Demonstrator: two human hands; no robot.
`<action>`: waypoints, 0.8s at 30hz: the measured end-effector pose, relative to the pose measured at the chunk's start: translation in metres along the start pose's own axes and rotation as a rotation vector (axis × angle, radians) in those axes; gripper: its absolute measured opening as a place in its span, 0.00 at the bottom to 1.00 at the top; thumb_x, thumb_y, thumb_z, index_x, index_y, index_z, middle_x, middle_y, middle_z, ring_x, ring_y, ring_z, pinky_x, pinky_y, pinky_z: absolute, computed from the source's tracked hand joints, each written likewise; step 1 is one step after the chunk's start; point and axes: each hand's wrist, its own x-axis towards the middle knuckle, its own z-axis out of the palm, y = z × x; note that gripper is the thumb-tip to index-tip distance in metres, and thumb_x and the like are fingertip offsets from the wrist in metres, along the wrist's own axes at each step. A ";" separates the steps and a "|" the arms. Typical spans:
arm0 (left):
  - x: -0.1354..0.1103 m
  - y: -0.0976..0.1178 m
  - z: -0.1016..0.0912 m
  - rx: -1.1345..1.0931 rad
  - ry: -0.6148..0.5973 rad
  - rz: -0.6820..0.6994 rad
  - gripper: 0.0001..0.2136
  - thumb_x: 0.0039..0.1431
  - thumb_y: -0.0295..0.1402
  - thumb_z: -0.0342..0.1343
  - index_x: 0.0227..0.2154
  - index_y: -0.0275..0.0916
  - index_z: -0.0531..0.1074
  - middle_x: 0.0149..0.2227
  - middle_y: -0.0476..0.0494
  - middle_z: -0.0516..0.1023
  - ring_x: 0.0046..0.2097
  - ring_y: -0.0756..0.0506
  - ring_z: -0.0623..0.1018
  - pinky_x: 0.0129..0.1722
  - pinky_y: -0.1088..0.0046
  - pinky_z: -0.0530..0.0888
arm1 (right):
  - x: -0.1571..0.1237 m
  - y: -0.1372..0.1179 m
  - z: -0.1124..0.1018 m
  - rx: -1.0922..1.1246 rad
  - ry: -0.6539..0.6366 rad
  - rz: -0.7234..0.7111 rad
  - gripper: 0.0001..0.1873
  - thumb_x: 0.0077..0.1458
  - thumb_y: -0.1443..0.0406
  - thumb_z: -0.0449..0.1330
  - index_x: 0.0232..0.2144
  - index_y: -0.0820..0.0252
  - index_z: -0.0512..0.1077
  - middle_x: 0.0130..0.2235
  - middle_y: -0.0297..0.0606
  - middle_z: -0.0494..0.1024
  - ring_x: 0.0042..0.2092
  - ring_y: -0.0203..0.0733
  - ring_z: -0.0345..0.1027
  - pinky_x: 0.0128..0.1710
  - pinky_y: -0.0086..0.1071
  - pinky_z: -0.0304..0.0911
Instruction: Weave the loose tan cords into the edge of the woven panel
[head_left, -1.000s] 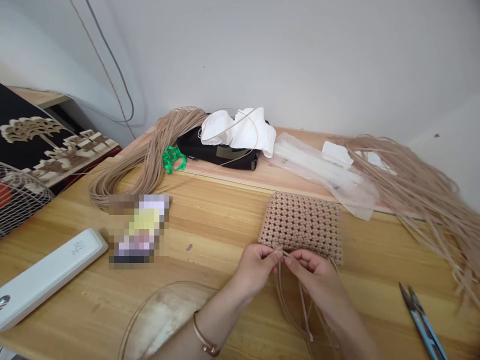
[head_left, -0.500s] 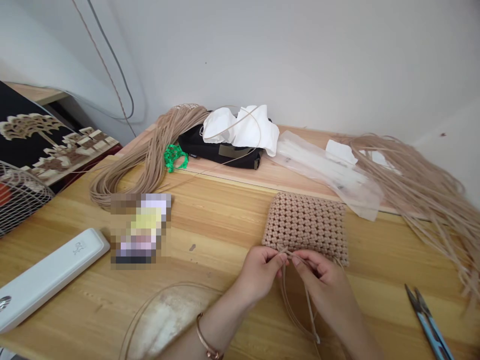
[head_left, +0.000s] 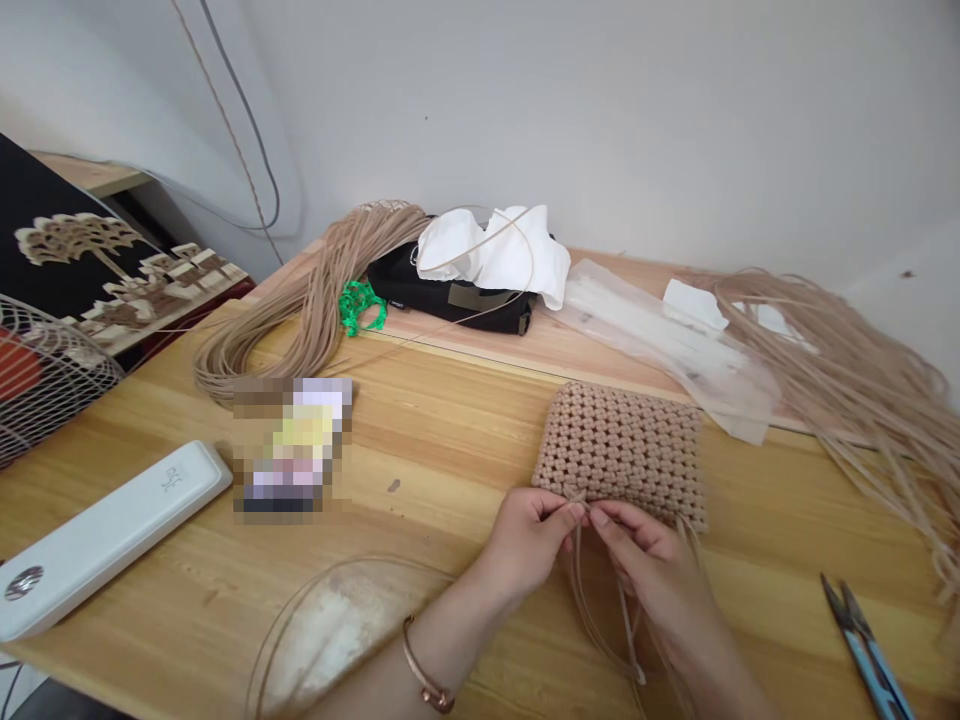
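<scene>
A tan knotted cord panel (head_left: 622,450) lies on the wooden table in front of me. At its near left corner my left hand (head_left: 532,535) pinches a tan cord between thumb and index finger. My right hand (head_left: 637,545) grips cord just beside it, the two thumbs almost touching. Loose cord ends (head_left: 589,600) hang below my fingers and loop toward me. The exact knot between my fingertips is partly hidden by them.
Snips (head_left: 862,640) with blue handles lie at the right. A white oblong device (head_left: 120,535) and a blurred-out phone-like object (head_left: 296,445) are at left. Behind are a cord bundle (head_left: 300,310), black pouch (head_left: 450,295), plastic bag (head_left: 667,335) and more cord (head_left: 840,350).
My right fingertips have moved slightly closer to my left at the panel's corner. The whole view has shifted a little to the right; both hands keep their pinch.
</scene>
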 end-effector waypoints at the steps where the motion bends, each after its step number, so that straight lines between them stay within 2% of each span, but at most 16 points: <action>1: 0.000 0.000 0.000 -0.003 0.004 -0.009 0.14 0.47 0.40 0.51 0.16 0.34 0.67 0.14 0.53 0.60 0.20 0.54 0.58 0.21 0.77 0.54 | -0.001 -0.001 -0.001 -0.031 0.000 -0.015 0.19 0.46 0.53 0.56 0.35 0.59 0.72 0.15 0.30 0.66 0.22 0.38 0.63 0.19 0.28 0.54; 5: -0.001 0.001 0.000 -0.007 0.016 -0.025 0.14 0.46 0.40 0.51 0.17 0.33 0.69 0.15 0.53 0.61 0.20 0.54 0.58 0.21 0.77 0.55 | -0.003 -0.010 -0.006 -0.190 -0.035 -0.072 0.16 0.47 0.55 0.54 0.32 0.57 0.73 0.20 0.32 0.71 0.23 0.38 0.63 0.23 0.29 0.56; 8: -0.001 0.001 0.001 -0.023 0.008 -0.014 0.14 0.46 0.39 0.51 0.16 0.34 0.68 0.15 0.53 0.61 0.20 0.54 0.58 0.21 0.77 0.55 | -0.002 -0.017 -0.007 -0.235 -0.091 -0.047 0.15 0.47 0.56 0.53 0.29 0.58 0.74 0.19 0.33 0.71 0.23 0.39 0.64 0.24 0.29 0.57; 12: -0.001 -0.001 0.002 -0.057 -0.008 0.009 0.14 0.47 0.37 0.50 0.13 0.35 0.65 0.15 0.52 0.61 0.20 0.54 0.59 0.21 0.77 0.55 | -0.001 -0.019 -0.002 -0.234 -0.088 -0.041 0.16 0.46 0.55 0.52 0.27 0.56 0.75 0.16 0.32 0.68 0.19 0.37 0.58 0.20 0.29 0.53; 15: 0.000 -0.003 0.002 -0.077 -0.007 0.016 0.14 0.47 0.36 0.49 0.12 0.35 0.63 0.14 0.52 0.60 0.19 0.54 0.58 0.21 0.76 0.54 | 0.000 -0.018 0.002 -0.193 -0.078 -0.093 0.14 0.45 0.55 0.54 0.25 0.55 0.75 0.22 0.35 0.73 0.23 0.40 0.62 0.25 0.30 0.58; 18: 0.001 -0.005 0.003 -0.081 -0.003 0.020 0.15 0.47 0.36 0.49 0.11 0.36 0.61 0.13 0.52 0.59 0.19 0.54 0.57 0.20 0.76 0.53 | 0.000 -0.017 0.002 -0.184 -0.073 -0.112 0.11 0.44 0.55 0.56 0.23 0.52 0.75 0.22 0.35 0.74 0.27 0.42 0.65 0.29 0.31 0.60; 24: 0.001 -0.003 0.003 -0.096 -0.016 0.011 0.15 0.47 0.37 0.48 0.11 0.36 0.61 0.13 0.52 0.60 0.19 0.54 0.57 0.20 0.76 0.53 | 0.000 -0.015 0.003 -0.160 -0.044 -0.109 0.12 0.44 0.54 0.56 0.21 0.53 0.74 0.23 0.35 0.74 0.29 0.43 0.66 0.29 0.30 0.61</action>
